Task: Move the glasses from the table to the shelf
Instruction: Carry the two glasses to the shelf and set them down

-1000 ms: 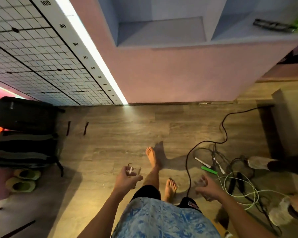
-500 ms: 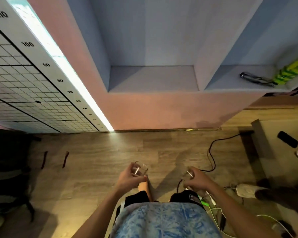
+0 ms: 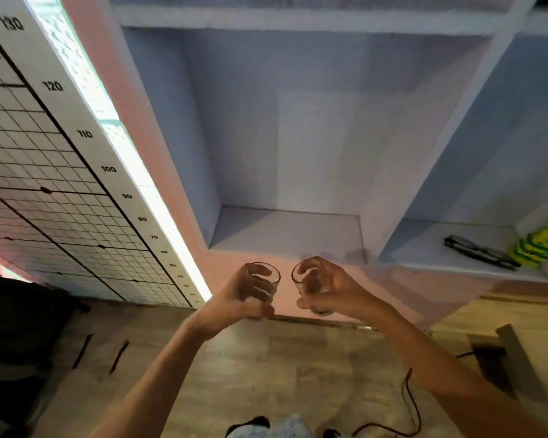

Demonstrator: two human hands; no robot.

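My left hand [image 3: 234, 298] grips a small clear drinking glass [image 3: 263, 281], held upright. My right hand [image 3: 332, 290] grips a second clear glass [image 3: 309, 282], tilted slightly toward the left one. Both glasses hang side by side a little apart, just below and in front of the front edge of the pale blue shelf [image 3: 285, 235]. The shelf compartment straight ahead holds nothing that I can see.
The compartment to the right holds a dark pair of folded spectacles [image 3: 480, 251] and a green and yellow packet [image 3: 540, 245]. A white measuring board [image 3: 60, 172] with a grid leans at the left. A black bag [image 3: 16, 336] and cables [image 3: 408, 403] lie on the wooden floor.
Both hands have risen with their glasses from near waist height up to the shelf's front edge and come closer together. The view has tilted up from the floor toward the shelf.
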